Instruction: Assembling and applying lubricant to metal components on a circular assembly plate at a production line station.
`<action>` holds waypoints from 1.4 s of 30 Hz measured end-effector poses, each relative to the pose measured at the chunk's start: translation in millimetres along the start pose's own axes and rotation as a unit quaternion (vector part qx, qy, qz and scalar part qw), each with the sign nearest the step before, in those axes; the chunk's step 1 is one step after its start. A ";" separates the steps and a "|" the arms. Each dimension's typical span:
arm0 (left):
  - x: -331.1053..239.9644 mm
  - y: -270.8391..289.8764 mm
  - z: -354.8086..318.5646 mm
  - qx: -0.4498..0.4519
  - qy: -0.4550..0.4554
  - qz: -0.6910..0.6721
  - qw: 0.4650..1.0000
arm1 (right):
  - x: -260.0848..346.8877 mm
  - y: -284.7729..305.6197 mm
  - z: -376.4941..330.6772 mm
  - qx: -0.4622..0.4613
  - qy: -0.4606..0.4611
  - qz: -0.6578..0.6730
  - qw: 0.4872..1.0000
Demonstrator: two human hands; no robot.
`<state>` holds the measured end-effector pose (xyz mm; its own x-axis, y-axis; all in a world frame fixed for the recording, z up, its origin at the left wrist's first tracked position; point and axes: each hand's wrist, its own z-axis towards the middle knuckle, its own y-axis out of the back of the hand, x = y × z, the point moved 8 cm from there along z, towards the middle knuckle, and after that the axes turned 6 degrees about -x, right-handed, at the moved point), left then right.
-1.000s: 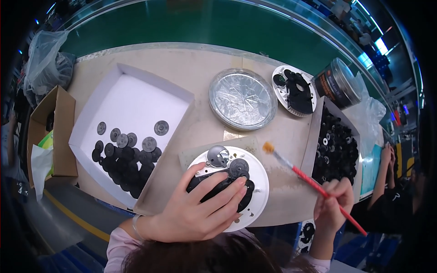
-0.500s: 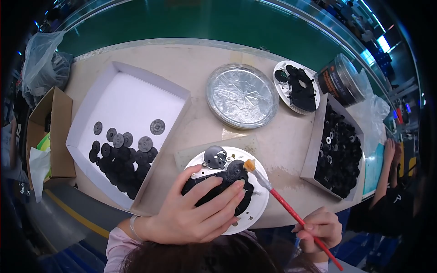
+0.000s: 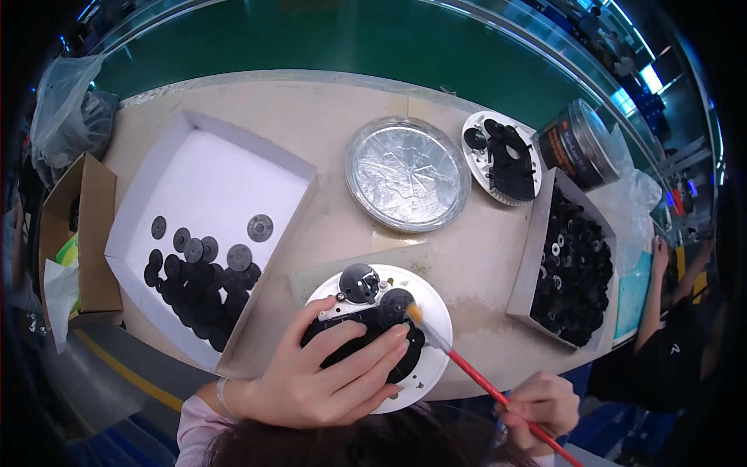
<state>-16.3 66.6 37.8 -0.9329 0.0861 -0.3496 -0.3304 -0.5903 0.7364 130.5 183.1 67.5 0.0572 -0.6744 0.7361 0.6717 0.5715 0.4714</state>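
Note:
My left hand lies flat with spread fingers on black parts on a round white plate at the table's near edge. A black gear-like disc sits at the plate's far side. My right hand holds a thin red-handled brush at its rear end. The brush's bristle tip touches a black part on the plate just right of my left fingertips.
A white box at left holds several black discs. A foil-lined round dish, a second white plate with black parts, a dark can and a box full of black parts stand beyond. Another person's arm is at the right.
My right hand has swung the brush left and down, from above the table beside the plate until its tip rests on the plate. My left hand has stayed on the parts.

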 end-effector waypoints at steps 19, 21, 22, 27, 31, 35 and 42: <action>0.7 2.9 2.6 -0.005 0.001 -0.015 1.000 | 2.4 16.5 16.0 -0.022 0.017 0.024 0.999; -1.8 3.9 4.6 -0.013 -0.006 -0.018 1.000 | 5.5 29.1 12.7 -0.064 0.020 0.019 0.998; -1.7 3.3 4.5 -0.010 -0.005 -0.020 1.000 | 5.7 36.1 10.9 -0.106 0.023 0.018 0.994; -1.5 2.9 1.1 -0.013 -0.006 -0.012 1.000 | -6.2 27.6 12.6 -0.101 -0.036 0.047 0.993; -0.9 2.2 1.1 -0.009 0.000 -0.018 1.000 | -6.9 16.7 18.8 -0.048 -0.010 0.076 0.996; -0.8 3.1 1.8 -0.011 -0.002 -0.018 1.000 | 2.5 14.5 24.7 0.014 0.019 0.053 0.998; -1.6 3.6 2.5 -0.022 -0.004 -0.015 1.000 | 8.6 43.8 35.2 -0.167 0.059 -0.030 0.984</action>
<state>-16.4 66.4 42.4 -0.9235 0.1107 -0.3673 -0.3525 -0.6225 0.6988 134.4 218.8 111.6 0.0823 -0.7635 0.6406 0.8802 0.3571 0.3125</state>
